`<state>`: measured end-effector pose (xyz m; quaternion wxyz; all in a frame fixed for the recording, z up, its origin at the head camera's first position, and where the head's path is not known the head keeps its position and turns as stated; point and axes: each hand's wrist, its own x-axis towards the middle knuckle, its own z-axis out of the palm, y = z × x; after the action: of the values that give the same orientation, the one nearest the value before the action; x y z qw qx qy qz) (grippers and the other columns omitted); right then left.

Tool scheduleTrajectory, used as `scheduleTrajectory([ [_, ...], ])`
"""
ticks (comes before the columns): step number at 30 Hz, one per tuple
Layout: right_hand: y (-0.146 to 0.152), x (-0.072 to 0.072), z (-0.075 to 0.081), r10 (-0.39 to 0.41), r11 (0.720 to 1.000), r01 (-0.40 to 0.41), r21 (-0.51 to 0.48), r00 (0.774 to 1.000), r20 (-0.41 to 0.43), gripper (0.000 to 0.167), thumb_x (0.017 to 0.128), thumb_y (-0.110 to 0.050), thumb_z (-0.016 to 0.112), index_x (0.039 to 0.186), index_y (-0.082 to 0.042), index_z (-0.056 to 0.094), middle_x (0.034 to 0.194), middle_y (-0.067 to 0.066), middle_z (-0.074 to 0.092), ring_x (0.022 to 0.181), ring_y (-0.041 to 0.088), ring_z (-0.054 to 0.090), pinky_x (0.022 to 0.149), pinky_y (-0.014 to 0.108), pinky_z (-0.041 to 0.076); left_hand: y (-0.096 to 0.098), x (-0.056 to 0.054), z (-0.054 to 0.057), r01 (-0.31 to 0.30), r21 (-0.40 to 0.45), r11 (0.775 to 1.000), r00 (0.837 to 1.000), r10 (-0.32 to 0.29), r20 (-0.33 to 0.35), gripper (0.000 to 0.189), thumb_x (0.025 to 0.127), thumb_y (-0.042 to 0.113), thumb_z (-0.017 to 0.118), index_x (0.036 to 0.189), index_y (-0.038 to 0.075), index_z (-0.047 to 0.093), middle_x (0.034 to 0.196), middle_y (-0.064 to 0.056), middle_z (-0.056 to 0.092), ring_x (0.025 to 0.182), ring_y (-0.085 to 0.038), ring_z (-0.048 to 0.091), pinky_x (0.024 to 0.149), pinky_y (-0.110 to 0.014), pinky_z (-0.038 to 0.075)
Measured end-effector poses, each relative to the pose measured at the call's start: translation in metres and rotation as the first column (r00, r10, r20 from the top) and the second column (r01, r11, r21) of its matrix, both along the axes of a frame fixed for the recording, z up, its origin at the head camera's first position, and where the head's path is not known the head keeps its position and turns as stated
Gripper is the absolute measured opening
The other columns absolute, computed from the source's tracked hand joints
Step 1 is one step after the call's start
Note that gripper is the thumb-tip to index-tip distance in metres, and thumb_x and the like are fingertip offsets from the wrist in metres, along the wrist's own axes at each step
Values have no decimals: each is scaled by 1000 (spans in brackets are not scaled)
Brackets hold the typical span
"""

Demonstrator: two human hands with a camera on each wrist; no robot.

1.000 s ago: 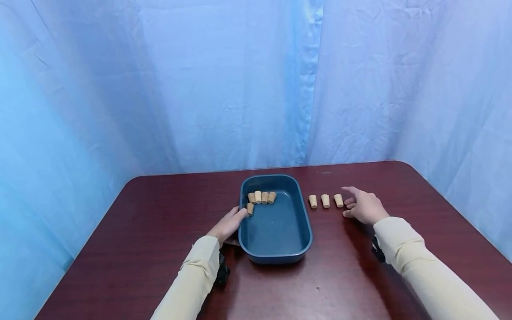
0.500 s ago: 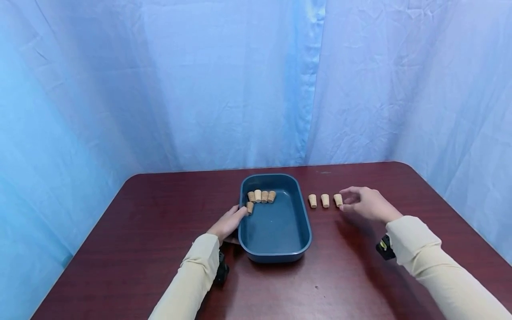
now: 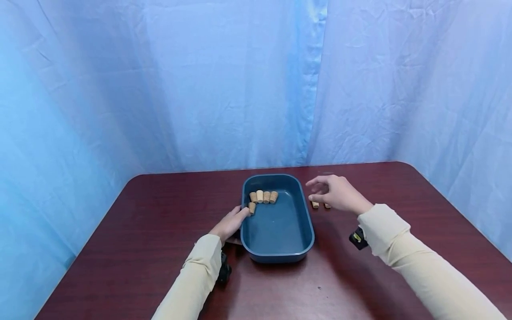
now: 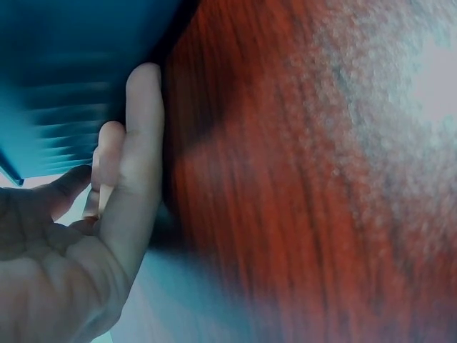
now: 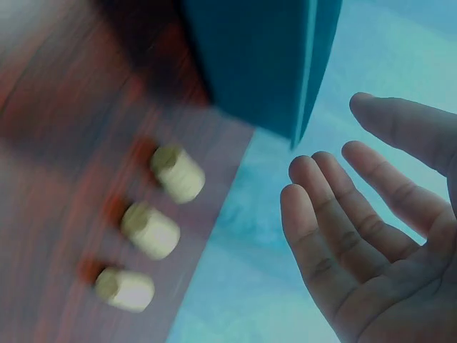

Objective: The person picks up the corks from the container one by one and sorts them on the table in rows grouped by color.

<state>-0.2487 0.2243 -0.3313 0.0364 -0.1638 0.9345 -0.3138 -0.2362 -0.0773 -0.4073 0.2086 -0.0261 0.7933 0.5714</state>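
A dark blue rectangular tray (image 3: 280, 231) stands on the table, and my left hand (image 3: 232, 224) holds its left side. The left thumb lies over the rim near a cork stopper (image 3: 252, 208); in the left wrist view, the fingers (image 4: 139, 157) reach along and under the tray's ribbed wall. Several more corks (image 3: 266, 197) stand in a row inside, towards the tray's far left. My right hand (image 3: 338, 194) hovers right of the tray, thumb and fingers apart, holding nothing. Below it, three pale corks (image 5: 151, 231) are on the table, partly hidden in the head view.
The dark red wooden table (image 3: 168, 249) extends on both sides of the tray. Light blue curtains (image 3: 224, 89) hang behind the table and at its sides. A small black device (image 3: 358, 238) is worn at the right wrist.
My right hand has moved from beside the rightmost loose cork leftwards and up, towards the tray's right rim. The three loose corks stay on the table. The left hand and tray hold their place.
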Motion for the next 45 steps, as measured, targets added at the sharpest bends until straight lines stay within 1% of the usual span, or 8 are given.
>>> scheduleTrajectory([
  [2,-10,-2,3,10,1000,-9,-11,1000,20,39,96,-14,71,131,1,64,113,17,71,63,20,63,57,38,54,0,0,0,-2,0,1000,1000,2,3,73,98,37,44,161,6,24,153,-27,37,117,-40,56,82,-53,58],
  [4,-21,-5,5,14,1000,-13,-19,999,39,39,96,-15,70,132,0,64,115,18,70,62,21,62,52,39,52,0,1,1,-3,2,1000,1000,3,2,73,98,37,43,161,6,24,153,-27,37,117,-41,56,82,-54,58],
  [9,-48,-12,7,46,999,-46,9,999,28,39,98,-20,69,132,-2,65,116,15,69,93,25,67,75,42,58,0,1,1,-2,7,1000,1000,2,-4,72,99,37,43,160,5,25,152,-27,38,117,-41,56,82,-54,58],
  [11,-58,-15,6,60,998,-61,10,998,29,39,98,-21,70,131,-2,66,114,14,69,101,27,66,85,43,57,-1,1,1,-3,8,1000,1000,3,-5,71,99,37,43,160,5,25,152,-27,39,117,-41,56,82,-54,58],
  [13,-67,-17,5,66,998,-66,3,997,42,39,97,-21,70,131,-2,67,113,13,70,103,27,67,87,45,57,-1,2,1,-2,6,1000,1000,2,-3,71,100,37,43,160,5,25,152,-26,39,117,-41,56,82,-54,58],
  [27,-111,-28,-3,100,995,-99,-15,988,115,40,96,-19,71,132,-1,66,109,11,72,94,23,69,87,42,57,-1,-2,-1,8,9,1000,1000,-8,1,71,102,41,42,160,5,25,151,-26,41,116,-40,59,81,-54,59],
  [35,-123,-36,-15,65,998,-66,0,987,147,37,96,-18,71,130,-1,68,113,14,69,102,27,65,89,41,56,-2,-2,-1,11,19,1000,1000,-10,-2,71,101,40,43,160,5,26,151,-26,40,117,-40,58,81,-54,58],
  [45,-137,-41,-36,25,999,-29,19,984,175,37,94,-20,75,128,-6,71,110,10,69,96,23,65,88,41,57,-2,0,1,1,16,1000,1000,-1,-1,72,100,44,44,160,8,30,150,-25,43,124,-41,55,81,-54,59],
])
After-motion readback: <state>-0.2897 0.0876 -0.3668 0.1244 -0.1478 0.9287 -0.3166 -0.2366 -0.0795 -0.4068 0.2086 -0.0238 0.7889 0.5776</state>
